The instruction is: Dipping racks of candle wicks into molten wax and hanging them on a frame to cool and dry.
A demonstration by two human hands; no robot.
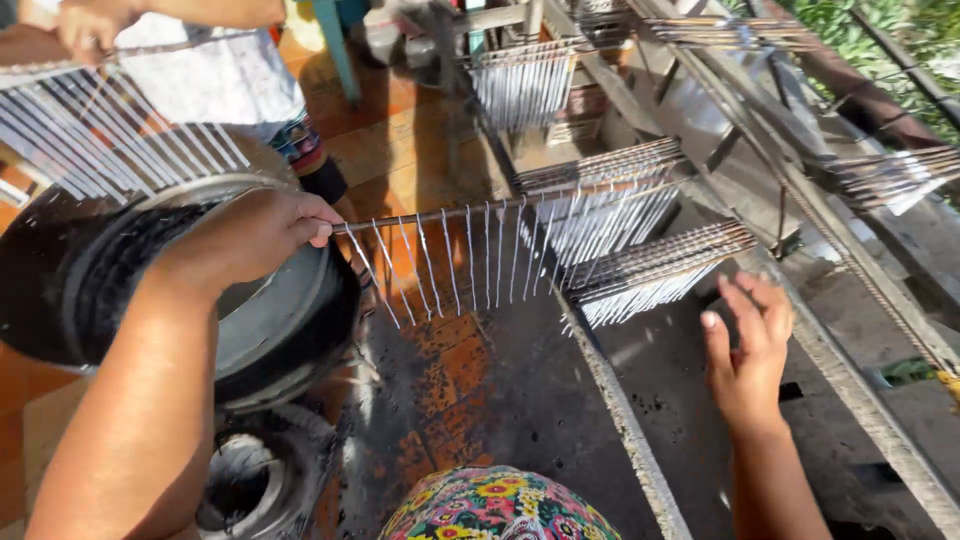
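My left hand [250,235] grips the near end of a long thin rod [480,210] from which several pale strips hang in a row. The rod reaches out to the right toward a metal frame. My right hand [748,350] is open, fingers spread, just below other rods hung with strips [660,265] that rest on the frame. It touches nothing that I can see. A large dark round pot [290,330] sits under my left hand.
More strip-laden rods [525,80] hang further back and at the right [890,175]. Another person's hand [90,25] holds a rod with strips at the top left. A slanted metal rail [860,260] crosses the right side. Flowered cloth [495,505] covers my lap.
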